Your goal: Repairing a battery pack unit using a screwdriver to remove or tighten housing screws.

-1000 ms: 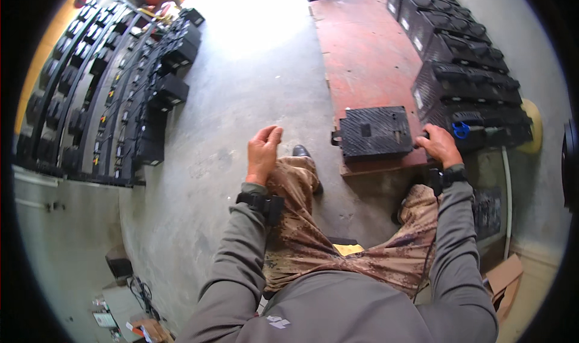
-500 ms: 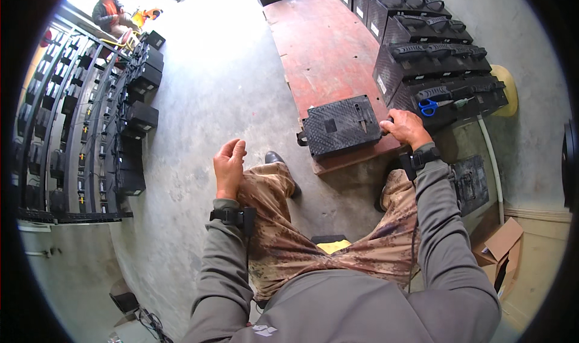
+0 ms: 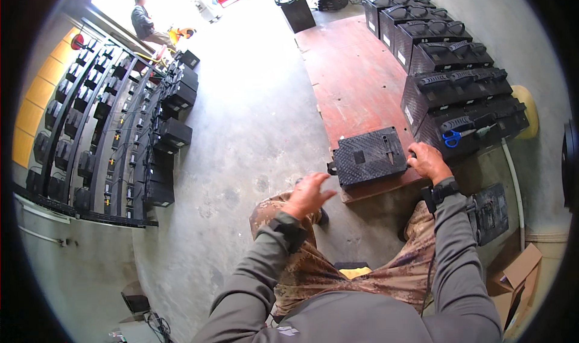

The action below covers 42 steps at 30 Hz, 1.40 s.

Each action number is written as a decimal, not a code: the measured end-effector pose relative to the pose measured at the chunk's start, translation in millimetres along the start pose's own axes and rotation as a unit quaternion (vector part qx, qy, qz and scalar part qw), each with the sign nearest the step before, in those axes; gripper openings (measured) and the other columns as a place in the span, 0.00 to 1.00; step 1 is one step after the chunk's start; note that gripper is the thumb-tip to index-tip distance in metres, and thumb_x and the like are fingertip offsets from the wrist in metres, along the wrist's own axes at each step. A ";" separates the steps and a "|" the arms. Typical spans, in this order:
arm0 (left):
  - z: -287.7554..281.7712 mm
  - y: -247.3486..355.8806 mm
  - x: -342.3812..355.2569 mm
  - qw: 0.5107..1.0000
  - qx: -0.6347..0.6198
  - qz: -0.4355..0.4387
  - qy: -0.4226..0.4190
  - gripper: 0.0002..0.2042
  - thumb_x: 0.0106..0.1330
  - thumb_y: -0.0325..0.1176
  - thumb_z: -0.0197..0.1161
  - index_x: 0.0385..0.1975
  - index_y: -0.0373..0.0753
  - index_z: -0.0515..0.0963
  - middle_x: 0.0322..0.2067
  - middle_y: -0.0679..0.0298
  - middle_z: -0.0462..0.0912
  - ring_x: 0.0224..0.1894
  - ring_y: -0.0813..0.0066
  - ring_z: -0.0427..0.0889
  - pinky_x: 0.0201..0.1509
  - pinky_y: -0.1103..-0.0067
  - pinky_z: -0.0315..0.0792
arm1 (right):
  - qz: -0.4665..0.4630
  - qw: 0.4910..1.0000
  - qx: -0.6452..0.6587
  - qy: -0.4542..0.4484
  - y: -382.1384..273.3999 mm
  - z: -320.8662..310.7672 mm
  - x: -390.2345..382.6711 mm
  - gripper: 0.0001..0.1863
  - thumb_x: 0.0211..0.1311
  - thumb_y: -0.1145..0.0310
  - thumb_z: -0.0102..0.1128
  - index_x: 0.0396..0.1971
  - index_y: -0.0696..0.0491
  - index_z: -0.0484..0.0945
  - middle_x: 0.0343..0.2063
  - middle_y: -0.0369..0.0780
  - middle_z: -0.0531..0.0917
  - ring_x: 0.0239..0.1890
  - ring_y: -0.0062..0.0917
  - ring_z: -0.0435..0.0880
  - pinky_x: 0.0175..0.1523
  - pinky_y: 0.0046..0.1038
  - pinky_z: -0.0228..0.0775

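Observation:
A black textured case [image 3: 369, 159] lies flat near the front end of a low red board [image 3: 344, 84]. My right hand [image 3: 428, 162] is at the right side of the case, its fingers curled around a dark part there that looks like the carrying handle; the hand covers most of it. My left hand [image 3: 309, 195] hangs in the air just left of the case's lower corner, fingers stretched and thumb apart, holding nothing. A small pointed tool [image 3: 389, 152], possibly a screwdriver or blade, rests on the case's top face.
Several black cases with handles [image 3: 461, 81] stand along the board's right side, with blue-handled scissors [image 3: 451, 138] on the nearest. On the left is a metal rack [image 3: 90, 126] of black units. A cardboard box [image 3: 522, 270] is at lower right. Another person [image 3: 143, 20] stands far off.
My left hand has moved right and forward toward the case. My right hand stays at the case's right side. The view has shifted, and the far person now stands rather than sits.

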State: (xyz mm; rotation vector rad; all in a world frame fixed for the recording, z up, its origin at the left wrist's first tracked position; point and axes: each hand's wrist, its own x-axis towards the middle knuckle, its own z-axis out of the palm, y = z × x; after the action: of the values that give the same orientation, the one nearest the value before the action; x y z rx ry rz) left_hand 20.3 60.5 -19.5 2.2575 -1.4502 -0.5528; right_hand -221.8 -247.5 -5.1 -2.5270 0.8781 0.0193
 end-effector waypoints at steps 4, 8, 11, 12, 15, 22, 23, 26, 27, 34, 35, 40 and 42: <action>29.4 18.0 31.9 0.982 0.079 0.048 -0.166 0.32 0.64 0.46 0.72 0.65 0.38 0.74 0.67 0.49 0.73 0.69 0.48 0.71 0.72 0.62 0.67 | 0.080 0.996 -0.023 -0.027 -1.0 -5.3 -1.0 0.19 0.63 0.54 0.63 0.45 0.53 0.83 0.46 0.51 0.86 0.53 0.49 0.84 0.57 0.47 0.75; 58.1 15.0 50.6 0.965 0.107 0.076 -0.227 0.36 0.63 0.48 0.72 0.69 0.39 0.70 0.72 0.49 0.66 0.73 0.45 0.65 0.75 0.61 0.64 | 0.026 0.999 0.016 0.018 8.2 3.6 -8.3 0.19 0.57 0.65 0.62 0.49 0.53 0.82 0.47 0.50 0.85 0.53 0.50 0.83 0.59 0.45 0.74; 77.1 16.1 63.1 0.965 0.096 0.072 -0.232 0.38 0.62 0.49 0.73 0.69 0.38 0.69 0.73 0.49 0.65 0.73 0.45 0.65 0.74 0.60 0.66 | -0.023 0.997 0.050 0.047 25.1 13.5 -9.8 0.21 0.52 0.75 0.61 0.49 0.54 0.82 0.47 0.48 0.85 0.53 0.49 0.82 0.60 0.43 0.74; 82.5 18.5 66.8 0.965 0.082 0.073 -0.237 0.38 0.61 0.49 0.73 0.69 0.38 0.69 0.73 0.49 0.65 0.73 0.45 0.65 0.73 0.60 0.66 | -0.006 0.998 0.056 0.033 25.4 10.8 -13.0 0.18 0.54 0.73 0.61 0.47 0.53 0.82 0.47 0.49 0.84 0.53 0.49 0.82 0.59 0.45 0.74; 89.8 20.9 72.5 0.965 0.058 0.071 -0.246 0.37 0.61 0.49 0.73 0.67 0.39 0.70 0.71 0.50 0.67 0.71 0.45 0.66 0.72 0.60 0.68 | 0.014 0.998 0.046 0.035 4.0 -5.0 -12.2 0.15 0.58 0.67 0.64 0.45 0.53 0.82 0.46 0.49 0.84 0.51 0.50 0.83 0.57 0.47 0.74; 95.6 35.3 83.9 0.946 0.100 0.077 -0.299 0.35 0.59 0.49 0.73 0.65 0.39 0.73 0.64 0.53 0.74 0.65 0.47 0.73 0.65 0.59 0.73 | 0.015 0.997 0.045 0.055 8.7 -2.0 -10.8 0.15 0.55 0.68 0.67 0.43 0.54 0.81 0.45 0.47 0.84 0.51 0.49 0.83 0.55 0.46 0.75; 96.7 36.8 85.7 0.948 0.084 0.085 -0.296 0.34 0.59 0.49 0.73 0.64 0.39 0.73 0.62 0.53 0.75 0.64 0.47 0.74 0.64 0.58 0.74 | -0.034 0.993 0.066 0.094 14.1 1.4 -10.7 0.14 0.54 0.70 0.67 0.42 0.53 0.81 0.44 0.47 0.84 0.50 0.49 0.83 0.55 0.46 0.75; 97.7 47.2 88.1 0.946 0.067 0.104 -0.301 0.33 0.59 0.49 0.73 0.62 0.39 0.75 0.60 0.53 0.77 0.61 0.47 0.77 0.61 0.58 0.76 | -0.036 0.994 0.080 0.059 23.6 5.1 -8.3 0.13 0.54 0.72 0.65 0.41 0.54 0.80 0.45 0.46 0.84 0.50 0.49 0.83 0.54 0.45 0.76; 97.7 49.3 86.5 0.943 0.067 0.110 -0.306 0.32 0.59 0.49 0.73 0.61 0.39 0.75 0.58 0.54 0.78 0.59 0.47 0.79 0.59 0.58 0.77 | -0.035 0.994 0.081 0.059 21.1 3.3 -8.1 0.13 0.54 0.72 0.65 0.41 0.54 0.80 0.45 0.46 0.84 0.50 0.49 0.83 0.54 0.45 0.76; 107.6 57.8 85.0 0.939 0.055 0.148 -0.304 0.31 0.58 0.47 0.74 0.59 0.38 0.76 0.55 0.54 0.79 0.56 0.47 0.80 0.57 0.58 0.78 | 0.101 0.994 0.023 -0.022 1.3 -14.2 -10.1 0.15 0.55 0.67 0.69 0.42 0.55 0.80 0.46 0.46 0.84 0.51 0.47 0.84 0.54 0.46 0.76; 108.7 58.8 83.7 0.939 0.056 0.148 -0.305 0.31 0.58 0.47 0.74 0.59 0.38 0.76 0.55 0.54 0.79 0.56 0.47 0.80 0.57 0.58 0.78 | 0.087 0.995 0.030 -0.022 1.9 -13.6 -10.7 0.17 0.54 0.67 0.69 0.43 0.55 0.80 0.47 0.46 0.84 0.52 0.47 0.83 0.55 0.46 0.75; 103.1 77.4 76.6 0.931 0.020 0.222 -0.289 0.33 0.57 0.46 0.75 0.61 0.37 0.75 0.56 0.54 0.80 0.57 0.48 0.80 0.58 0.59 0.78 | -0.033 0.991 0.095 0.085 11.1 0.1 -12.0 0.19 0.55 0.70 0.67 0.48 0.55 0.81 0.52 0.48 0.82 0.55 0.47 0.81 0.58 0.44 0.75; 99.5 81.4 76.2 0.928 0.022 0.225 -0.295 0.33 0.57 0.45 0.75 0.61 0.37 0.75 0.56 0.53 0.80 0.58 0.48 0.80 0.58 0.60 0.77 | -0.052 0.989 0.096 0.105 12.9 3.2 -10.8 0.19 0.55 0.72 0.65 0.49 0.55 0.81 0.53 0.49 0.81 0.55 0.48 0.81 0.59 0.44 0.75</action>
State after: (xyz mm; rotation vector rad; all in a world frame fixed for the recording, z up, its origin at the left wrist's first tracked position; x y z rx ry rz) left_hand -64.6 -52.1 -68.9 1.7530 -2.2008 -1.1073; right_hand -237.5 -248.6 -11.5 -2.4189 0.7844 -0.3535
